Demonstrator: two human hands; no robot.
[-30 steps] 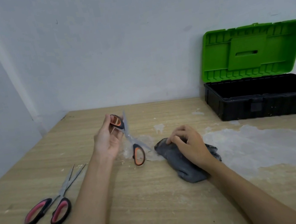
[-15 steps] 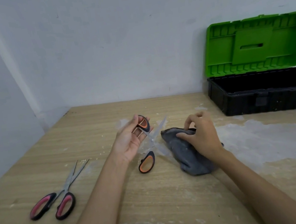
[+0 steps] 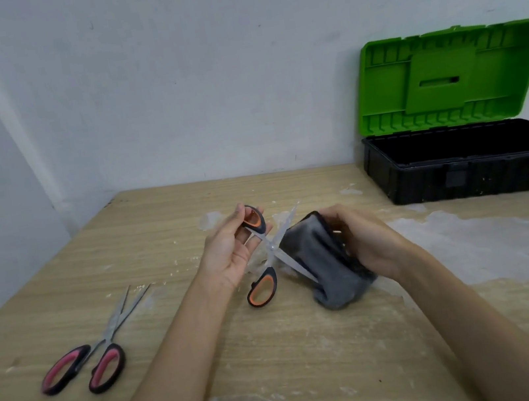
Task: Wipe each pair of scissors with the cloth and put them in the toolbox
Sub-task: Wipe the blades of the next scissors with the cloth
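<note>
Cloth (image 3: 326, 261) against orange scissors (image 3: 265, 248) blade

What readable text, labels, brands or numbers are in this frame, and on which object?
None readable.
Toolbox: green lid and black base carry only moulded ribs and a slot, no lettering visible.
Orange-handled scissors: no mark legible on blades or handles.
Pink-handled scissors: no mark legible.
Grey cloth: no tag or print visible.
Wall and table: only stains and scuffs.
</note>
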